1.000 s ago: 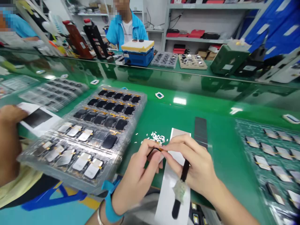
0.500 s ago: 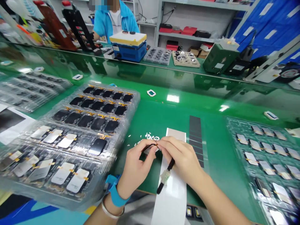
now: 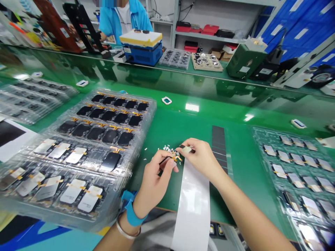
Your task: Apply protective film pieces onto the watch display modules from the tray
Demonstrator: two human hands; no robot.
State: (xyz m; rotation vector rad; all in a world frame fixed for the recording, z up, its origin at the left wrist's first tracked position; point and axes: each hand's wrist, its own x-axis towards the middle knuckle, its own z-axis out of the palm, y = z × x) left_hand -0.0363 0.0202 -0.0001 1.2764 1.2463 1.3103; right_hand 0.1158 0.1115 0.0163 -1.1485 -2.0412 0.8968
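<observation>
My left hand (image 3: 154, 179) is closed on a small display module (image 3: 165, 161), pinched between thumb and fingers; its dark edge shows and an orange flex cable (image 3: 179, 158) sticks out to the right. My right hand (image 3: 201, 157) grips a slim black tool (image 3: 187, 149) with pale tape wound around its middle, held almost level beside the module. Fingers hide the tool's tip. Small white scraps (image 3: 167, 148) lie on the green mat behind my fingers. Under my right hand runs a long white strip (image 3: 193, 202).
Left stands a stack of clear trays (image 3: 149, 129) with dark and silver modules. Another clear tray (image 3: 258, 139) of silver-backed modules lies right. A black segmented strip (image 3: 218, 143) lies beside the white one. Across the bench, a person in blue (image 3: 141, 17) sits behind a blue machine (image 3: 143, 54).
My right hand has moved slightly up and away from the left hand, and the black tool has swung from pointing down toward me to nearly level. The orange flex cable now shows.
</observation>
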